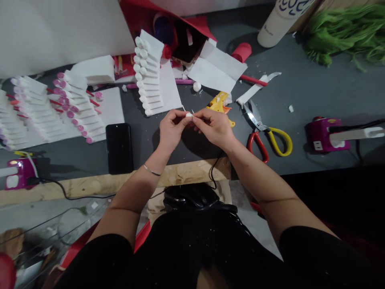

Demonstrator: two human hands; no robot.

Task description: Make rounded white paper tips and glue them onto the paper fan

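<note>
Above the table's front edge, my left hand [171,129] pinches a small white piece [189,115] between thumb and fingertips. From the other side, the closed fingers of my right hand [215,126] meet it, covering much of it. A thin white tip pokes up beside the fingertips; I cannot make out what it belongs to. Just behind my right hand lies a yellow tool [219,101], partly hidden. A small white ball [197,87] rests beyond my fingers. Left of it, a white card [172,90] lies beside a row of white-tipped sticks [149,86].
Scissors [258,125] with red and yellow handles lie open at right, below a white-handled blade [254,89]. A black phone [119,148] lies left. Pink-tipped sticks [76,108], a purple power adapter [326,135], a white bottle [275,26] and green strands [345,34] surround the workspace.
</note>
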